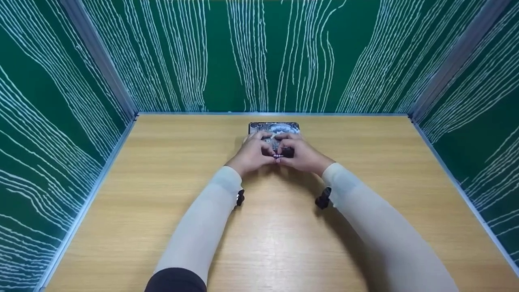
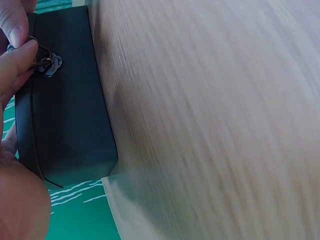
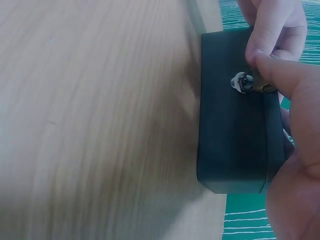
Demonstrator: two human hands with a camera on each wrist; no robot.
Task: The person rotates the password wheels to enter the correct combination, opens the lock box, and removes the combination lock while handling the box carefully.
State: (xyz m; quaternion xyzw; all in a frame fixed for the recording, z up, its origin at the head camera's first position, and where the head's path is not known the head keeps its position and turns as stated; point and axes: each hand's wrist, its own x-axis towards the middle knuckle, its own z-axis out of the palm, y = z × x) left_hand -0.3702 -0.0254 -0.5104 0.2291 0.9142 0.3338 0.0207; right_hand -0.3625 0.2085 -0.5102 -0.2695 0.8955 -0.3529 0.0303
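Near the far edge of the table is a dark box with a patterned lid, its plain front facing me. A small metal clasp is fixed to that front, with a brass-coloured loop at the lid's edge. My left hand pinches at the clasp with thumb and finger, its other fingers reaching over the box's left part. From the other side my right hand mirrors it, thumb at the loop and fingers over the lid. The fingertips partly hide the clasp.
The box stands on a light wooden table. Green walls with white wavy lines rise behind and at both sides, joined by grey corner posts. Small dark devices are worn at both wrists.
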